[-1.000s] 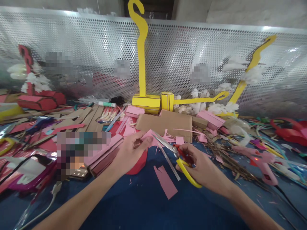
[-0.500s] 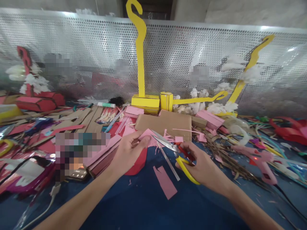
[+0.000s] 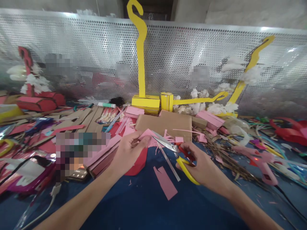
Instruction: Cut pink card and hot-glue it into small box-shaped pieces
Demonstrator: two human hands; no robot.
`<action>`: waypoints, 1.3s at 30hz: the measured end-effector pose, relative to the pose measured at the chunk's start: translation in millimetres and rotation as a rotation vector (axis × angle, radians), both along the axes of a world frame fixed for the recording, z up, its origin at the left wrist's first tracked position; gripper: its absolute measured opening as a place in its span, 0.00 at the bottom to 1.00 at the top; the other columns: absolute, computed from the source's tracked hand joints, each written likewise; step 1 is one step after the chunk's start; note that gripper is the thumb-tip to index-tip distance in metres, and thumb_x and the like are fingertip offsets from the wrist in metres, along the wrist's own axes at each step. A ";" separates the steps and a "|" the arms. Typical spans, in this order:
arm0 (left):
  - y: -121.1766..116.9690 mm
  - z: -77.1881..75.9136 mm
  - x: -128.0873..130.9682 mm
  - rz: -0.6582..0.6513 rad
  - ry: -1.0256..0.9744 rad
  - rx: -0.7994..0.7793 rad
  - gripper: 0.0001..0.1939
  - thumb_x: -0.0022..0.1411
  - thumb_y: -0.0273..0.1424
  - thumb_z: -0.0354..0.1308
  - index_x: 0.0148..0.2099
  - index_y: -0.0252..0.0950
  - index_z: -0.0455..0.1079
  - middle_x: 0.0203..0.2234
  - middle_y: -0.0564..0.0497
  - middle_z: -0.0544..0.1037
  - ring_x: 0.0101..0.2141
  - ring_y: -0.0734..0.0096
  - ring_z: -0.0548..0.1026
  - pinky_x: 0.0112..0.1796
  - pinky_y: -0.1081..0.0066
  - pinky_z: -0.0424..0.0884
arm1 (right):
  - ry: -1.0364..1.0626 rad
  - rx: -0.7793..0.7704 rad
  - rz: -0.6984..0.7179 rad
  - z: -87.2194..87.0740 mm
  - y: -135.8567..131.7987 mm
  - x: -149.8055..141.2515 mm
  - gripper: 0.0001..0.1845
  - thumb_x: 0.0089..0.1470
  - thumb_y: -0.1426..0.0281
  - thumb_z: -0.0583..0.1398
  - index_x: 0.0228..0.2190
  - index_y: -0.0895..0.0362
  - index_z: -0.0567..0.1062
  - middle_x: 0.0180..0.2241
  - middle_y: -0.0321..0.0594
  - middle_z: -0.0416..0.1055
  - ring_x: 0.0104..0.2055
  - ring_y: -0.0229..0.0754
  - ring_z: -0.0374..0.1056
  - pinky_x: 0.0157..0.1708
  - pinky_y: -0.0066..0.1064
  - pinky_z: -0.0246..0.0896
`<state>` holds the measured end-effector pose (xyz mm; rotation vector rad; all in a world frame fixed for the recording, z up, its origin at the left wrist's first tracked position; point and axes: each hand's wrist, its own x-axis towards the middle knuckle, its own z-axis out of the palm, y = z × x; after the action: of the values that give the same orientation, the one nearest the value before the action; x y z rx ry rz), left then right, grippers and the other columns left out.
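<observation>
My left hand (image 3: 130, 151) pinches a small piece of pink paper (image 3: 146, 133) between thumb and fingers. From the right, my right hand (image 3: 199, 164) grips scissors (image 3: 168, 144) with one red and one yellow handle. Their blades are slightly apart, with the tips at the pink paper's right edge. Beneath the hands, a clear glue stick (image 3: 170, 164) and a notched pink paper scrap (image 3: 165, 182) lie on the blue table surface (image 3: 134, 204). Part of a red sheet (image 3: 137, 164) shows below my left hand.
Brown cardboard (image 3: 165, 124) lies behind the hands. A pink glue gun (image 3: 260, 161) with a black cord is at right. Tall yellow cutouts on boxes (image 3: 145, 101) stand by the perforated metal panel (image 3: 168, 57). A phone (image 3: 78, 172) and pink strips crowd the left.
Hardly anything differs. The view has shifted very slightly, while both hands, the scissors and the pink paper keep almost the same positions.
</observation>
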<state>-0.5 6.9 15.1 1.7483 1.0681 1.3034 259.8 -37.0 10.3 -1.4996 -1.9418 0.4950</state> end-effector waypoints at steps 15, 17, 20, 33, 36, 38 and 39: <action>-1.8 1.0 2.0 -0.017 -0.009 -0.008 0.17 0.65 0.41 0.61 0.28 0.38 0.68 0.22 0.55 0.72 0.29 0.69 0.73 0.32 0.71 0.73 | 0.016 -0.006 -0.003 -1.4 -0.6 -1.2 0.21 0.52 0.58 0.67 0.44 0.54 0.71 0.42 0.46 0.78 0.41 0.48 0.74 0.38 0.34 0.71; -1.8 1.3 1.9 -0.023 -0.006 -0.013 0.18 0.65 0.42 0.61 0.27 0.38 0.67 0.22 0.54 0.72 0.29 0.70 0.73 0.32 0.72 0.72 | 0.012 0.000 -0.002 -1.1 -0.2 -1.5 0.20 0.53 0.59 0.67 0.44 0.54 0.72 0.41 0.46 0.78 0.40 0.48 0.75 0.37 0.34 0.71; -1.9 2.3 2.1 -0.027 -0.001 -0.015 0.19 0.65 0.42 0.61 0.26 0.38 0.65 0.22 0.55 0.71 0.28 0.71 0.71 0.30 0.73 0.70 | -0.003 0.004 -0.003 -1.9 0.9 -1.1 0.19 0.54 0.59 0.66 0.44 0.54 0.72 0.41 0.45 0.78 0.39 0.47 0.74 0.36 0.34 0.70; -0.1 -2.1 0.3 -0.035 0.024 -0.008 0.18 0.67 0.41 0.58 0.27 0.38 0.64 0.22 0.56 0.69 0.28 0.72 0.69 0.30 0.73 0.66 | 0.051 -0.054 0.017 -3.5 1.1 -1.0 0.13 0.54 0.62 0.64 0.39 0.54 0.70 0.35 0.40 0.75 0.35 0.44 0.71 0.31 0.31 0.66; -0.5 -1.3 0.8 -0.041 0.020 -0.005 0.18 0.66 0.41 0.59 0.27 0.38 0.66 0.22 0.55 0.69 0.27 0.71 0.69 0.29 0.73 0.67 | 0.057 -0.047 -0.009 -2.4 1.5 -1.3 0.17 0.52 0.60 0.67 0.40 0.54 0.71 0.35 0.40 0.76 0.34 0.44 0.71 0.32 0.31 0.67; -0.7 -0.9 1.4 -0.050 0.021 0.000 0.17 0.66 0.41 0.59 0.28 0.37 0.68 0.22 0.55 0.69 0.27 0.71 0.69 0.29 0.73 0.66 | 0.047 -0.034 -0.017 -2.3 1.4 -1.1 0.19 0.51 0.60 0.68 0.41 0.54 0.71 0.36 0.41 0.77 0.34 0.44 0.72 0.32 0.31 0.67; -0.7 -1.0 1.7 -0.053 0.025 0.001 0.17 0.66 0.41 0.59 0.28 0.37 0.69 0.22 0.55 0.70 0.28 0.71 0.69 0.29 0.73 0.66 | 0.036 -0.023 -0.018 -2.6 1.1 -0.8 0.20 0.51 0.59 0.68 0.42 0.54 0.71 0.37 0.41 0.77 0.35 0.44 0.72 0.33 0.31 0.68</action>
<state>1.2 6.2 14.1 1.7857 1.0285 1.2528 259.0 -35.9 7.8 -1.5116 -1.8986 0.5351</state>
